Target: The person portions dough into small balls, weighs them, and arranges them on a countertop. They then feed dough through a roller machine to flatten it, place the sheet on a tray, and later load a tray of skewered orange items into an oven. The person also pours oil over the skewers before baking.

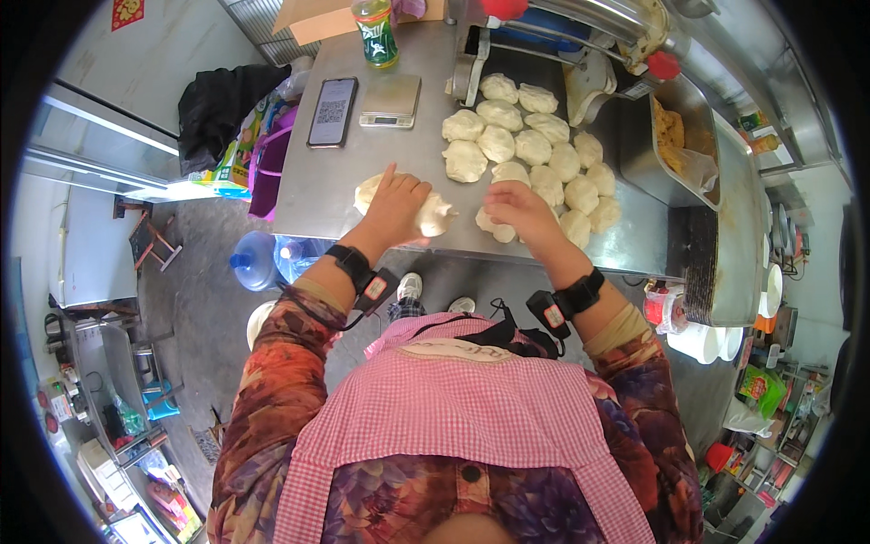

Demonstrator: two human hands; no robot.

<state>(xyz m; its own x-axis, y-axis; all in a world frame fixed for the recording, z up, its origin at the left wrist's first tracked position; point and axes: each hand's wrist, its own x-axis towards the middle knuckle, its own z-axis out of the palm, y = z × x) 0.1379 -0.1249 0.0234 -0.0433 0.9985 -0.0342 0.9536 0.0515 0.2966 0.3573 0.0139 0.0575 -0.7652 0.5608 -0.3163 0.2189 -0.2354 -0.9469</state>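
My left hand [396, 204] holds an elongated, floury piece of pale dough [435, 214] at the counter's front left, its fingers over the top. My right hand [517, 208] is at the near left end of a cluster of several pleated, round dough pieces [564, 161]; its fingers are curled over one [497, 227], and whatever they grip is hidden. Behind my left hand, a phone [331, 113] showing a code lies beside a small silver scale [389, 100].
The steel counter [304, 190] also bears a green bottle [377, 36], a cardboard box [317, 20], a roller machine [607, 41] and, at right, a metal tray of orange-brown food [671, 131]. Purple bins [265, 181] and blue water jugs [258, 263] stand left.
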